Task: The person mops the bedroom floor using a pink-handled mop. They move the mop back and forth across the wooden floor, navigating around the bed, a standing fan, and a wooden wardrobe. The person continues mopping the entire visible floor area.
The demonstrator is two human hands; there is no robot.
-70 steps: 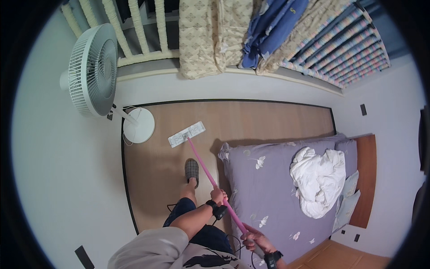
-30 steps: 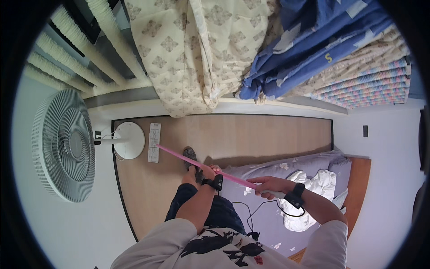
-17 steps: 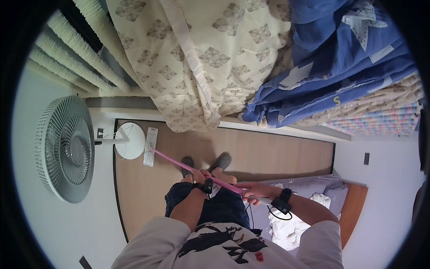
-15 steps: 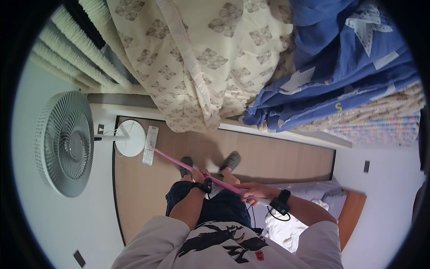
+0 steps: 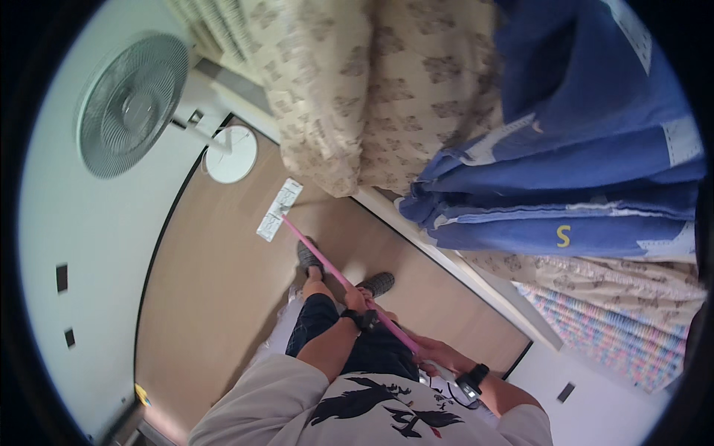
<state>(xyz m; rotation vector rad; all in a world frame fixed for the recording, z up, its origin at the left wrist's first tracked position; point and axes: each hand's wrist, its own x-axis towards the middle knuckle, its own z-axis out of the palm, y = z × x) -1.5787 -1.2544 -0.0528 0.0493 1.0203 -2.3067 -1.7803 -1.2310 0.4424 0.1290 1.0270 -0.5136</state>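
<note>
A flat mop with a pink pole (image 5: 327,266) slants across the view in front of my body. Its flat white mop head (image 5: 271,223) lies on the wooden floor (image 5: 201,245), a short way from the round white base (image 5: 232,154) of a standing fan. Partway down the pole, my left hand (image 5: 358,299) is closed around it. Nearer the pole's upper end, where it turns white, my right hand (image 5: 440,355) grips it. Both wrists wear dark bands with small devices. My feet, in grey slippers (image 5: 375,284), stand close to the pole.
The white standing fan (image 5: 134,104) rises by the left wall. Cream patterned bedding (image 5: 387,97) and a blue star-patterned cloth (image 5: 565,178) hang over a pale ledge (image 5: 476,275) ahead. A multicoloured woven cloth (image 5: 595,327) hangs at the right. A dark skirting line edges the floor.
The mop head has moved away from the fan base, back toward my feet. My whole view has turned, and both hands keep their hold on the pole.
</note>
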